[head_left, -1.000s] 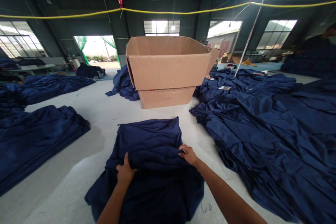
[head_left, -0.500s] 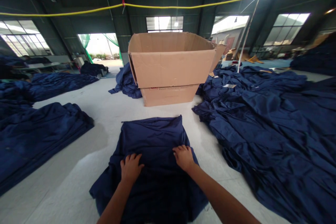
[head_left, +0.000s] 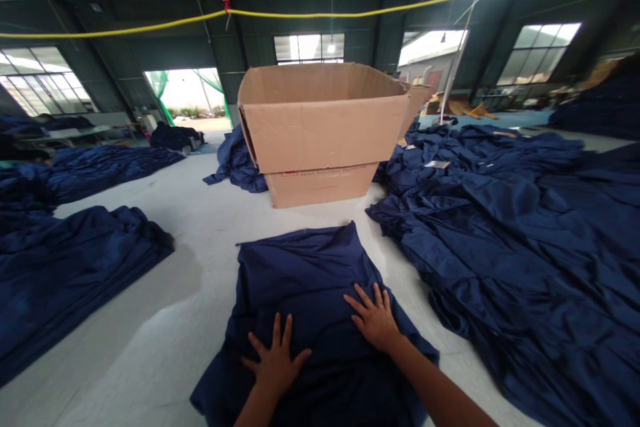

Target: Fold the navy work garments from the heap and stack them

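A navy blue cloth piece (head_left: 305, 267) lies spread on the pale surface in front of me, its far edge roughly straight with two pointed corners. On its left part my left hand (head_left: 276, 361) rests palm down, fingers spread wide. My right hand (head_left: 375, 320) lies flat on the right part, fingers also apart. Neither hand grips anything. The near end of the cloth runs out of the bottom of the view, partly behind my forearms.
Beyond the cloth stands a large open cardboard box (head_left: 325, 137). Navy cloth is heaped at the right (head_left: 525, 227), and a folded stack (head_left: 75, 267) lies at the left. A yellow cable (head_left: 350, 15) hangs across overhead.
Both hands have spread their fingers and moved right and slightly nearer on the cloth. The cloth has shifted to the right, with its near part wider to the right.
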